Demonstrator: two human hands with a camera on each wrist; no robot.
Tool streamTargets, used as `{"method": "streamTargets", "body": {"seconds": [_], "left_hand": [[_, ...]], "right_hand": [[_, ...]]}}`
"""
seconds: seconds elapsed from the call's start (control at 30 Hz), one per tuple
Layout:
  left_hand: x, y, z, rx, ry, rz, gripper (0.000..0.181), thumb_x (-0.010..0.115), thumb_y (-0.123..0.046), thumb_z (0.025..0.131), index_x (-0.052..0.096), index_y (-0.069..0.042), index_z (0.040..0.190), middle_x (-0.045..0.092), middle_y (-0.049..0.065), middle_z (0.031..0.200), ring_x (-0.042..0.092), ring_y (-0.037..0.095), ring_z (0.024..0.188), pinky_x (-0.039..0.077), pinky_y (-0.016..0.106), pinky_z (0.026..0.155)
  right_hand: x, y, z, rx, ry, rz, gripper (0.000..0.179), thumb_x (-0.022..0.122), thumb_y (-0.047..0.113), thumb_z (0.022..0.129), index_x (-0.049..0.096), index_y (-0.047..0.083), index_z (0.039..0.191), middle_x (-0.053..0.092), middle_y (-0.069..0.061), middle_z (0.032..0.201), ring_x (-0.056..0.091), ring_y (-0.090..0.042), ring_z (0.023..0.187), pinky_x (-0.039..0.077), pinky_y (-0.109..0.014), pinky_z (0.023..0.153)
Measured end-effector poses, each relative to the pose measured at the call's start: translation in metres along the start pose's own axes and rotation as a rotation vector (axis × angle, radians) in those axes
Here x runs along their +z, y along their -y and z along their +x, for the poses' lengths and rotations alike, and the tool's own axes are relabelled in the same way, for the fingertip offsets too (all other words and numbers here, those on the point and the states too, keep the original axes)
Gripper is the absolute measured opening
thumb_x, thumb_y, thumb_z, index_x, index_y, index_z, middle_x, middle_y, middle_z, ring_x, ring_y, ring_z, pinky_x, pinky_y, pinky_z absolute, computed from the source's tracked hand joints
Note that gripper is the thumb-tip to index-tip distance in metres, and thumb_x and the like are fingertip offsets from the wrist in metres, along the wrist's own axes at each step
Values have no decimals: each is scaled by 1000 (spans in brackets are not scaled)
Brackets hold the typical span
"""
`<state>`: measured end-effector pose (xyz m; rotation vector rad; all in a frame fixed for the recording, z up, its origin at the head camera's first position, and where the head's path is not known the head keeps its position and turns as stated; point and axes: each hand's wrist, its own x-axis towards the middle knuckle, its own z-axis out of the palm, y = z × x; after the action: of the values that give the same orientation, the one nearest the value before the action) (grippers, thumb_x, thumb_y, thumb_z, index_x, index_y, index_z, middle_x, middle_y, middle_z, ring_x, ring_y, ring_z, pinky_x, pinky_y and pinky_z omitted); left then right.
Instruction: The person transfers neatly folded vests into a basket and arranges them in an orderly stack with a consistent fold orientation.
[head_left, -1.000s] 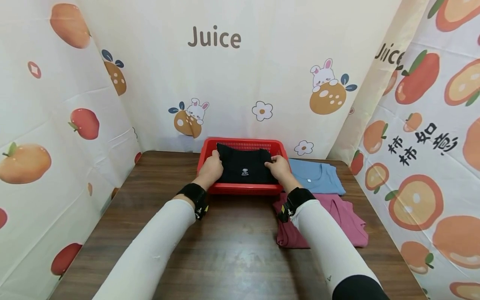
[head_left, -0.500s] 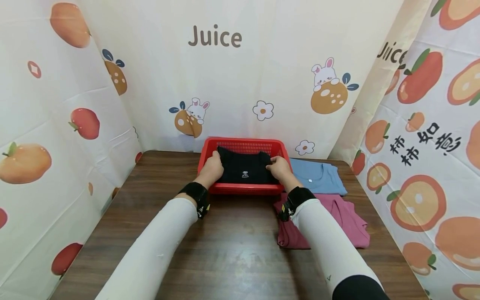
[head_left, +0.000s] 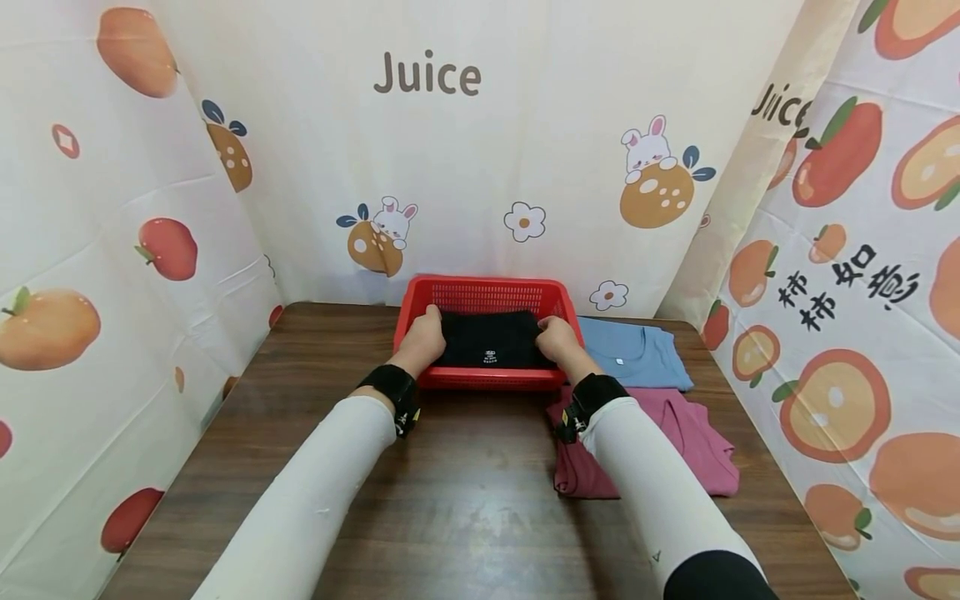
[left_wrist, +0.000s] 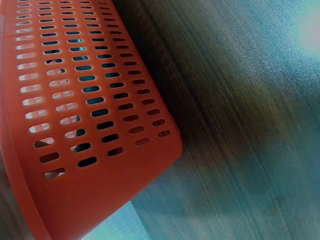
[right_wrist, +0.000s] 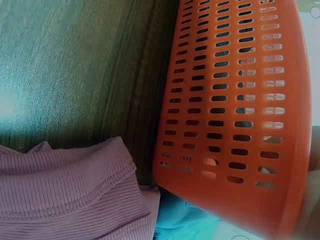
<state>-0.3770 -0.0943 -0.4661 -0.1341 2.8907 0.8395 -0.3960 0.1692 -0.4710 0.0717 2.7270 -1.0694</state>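
Observation:
A folded black shirt (head_left: 489,335) with small white print lies inside the red plastic basket (head_left: 491,380) at the back of the table. My left hand (head_left: 423,340) holds the shirt's left side, reaching in over the basket wall. At the opposite side my right hand (head_left: 559,340) grips the shirt's right edge, fingers partly hidden by the cloth. The left wrist view is filled by the slotted basket wall (left_wrist: 107,187), which hides the fingers. The same basket's wall (right_wrist: 220,192) blocks most of the right wrist view, with only a sliver of the hand at its right edge.
A folded blue shirt (head_left: 637,357) lies just right of the basket. Nearer, a folded pink ribbed garment (head_left: 686,437) sits partly under the right forearm. The brown wooden table (head_left: 465,500) ends at a printed fabric curtain (head_left: 465,167) behind and on both sides.
The black shirt's raised upper edge has come down, so it lies lower and flatter in the basket. The hands have moved only slightly; the basket and other clothes stay put.

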Motion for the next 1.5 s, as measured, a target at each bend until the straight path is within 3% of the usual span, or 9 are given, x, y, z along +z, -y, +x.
{"method": "streamTargets", "body": {"seconds": [0.3,0.63,0.93,1.13,1.3,1.5], "left_hand": [[2,1,0,18,26,43,24,50,-7,105,49,-6,129,63,16,126,62,25,117,52,47,98],[2,3,2,27,49,69,26,55,-8,100,58,-4,126,65,13,125,61,25,112,52,44,98],[1,1,0,40,56,60,10,54,-10,95,58,-6,104,63,11,102,59,25,94,49,39,80],[0,-1,-2,51,45,65,10,52,-10,96,59,-6,102,62,11,99,58,25,91,47,36,79],[0,-4,-4,55,40,56,15,54,-12,97,60,-5,109,64,12,106,60,26,97,50,40,85],[1,-4,-10,90,18,79,25,55,-17,100,61,-4,120,64,14,120,60,26,108,51,44,96]], "right_hand": [[-2,-2,-2,-31,39,-60,56,48,2,98,42,0,153,45,-19,155,45,-32,136,44,-45,107],[0,-1,-2,-4,120,-44,58,55,20,104,39,1,156,44,-19,157,44,-34,143,39,-50,115],[-2,2,-6,7,161,-48,58,56,26,104,41,1,155,44,-19,157,45,-34,140,38,-51,115],[-2,8,-14,-44,120,-59,58,57,27,104,41,1,154,46,-19,155,45,-34,140,38,-50,115],[1,9,-16,-117,61,-189,56,56,25,104,43,0,152,46,-20,154,44,-34,142,37,-50,116],[2,11,-20,-189,-77,-257,51,55,26,104,49,3,150,49,-18,150,46,-31,139,41,-49,114]]}}
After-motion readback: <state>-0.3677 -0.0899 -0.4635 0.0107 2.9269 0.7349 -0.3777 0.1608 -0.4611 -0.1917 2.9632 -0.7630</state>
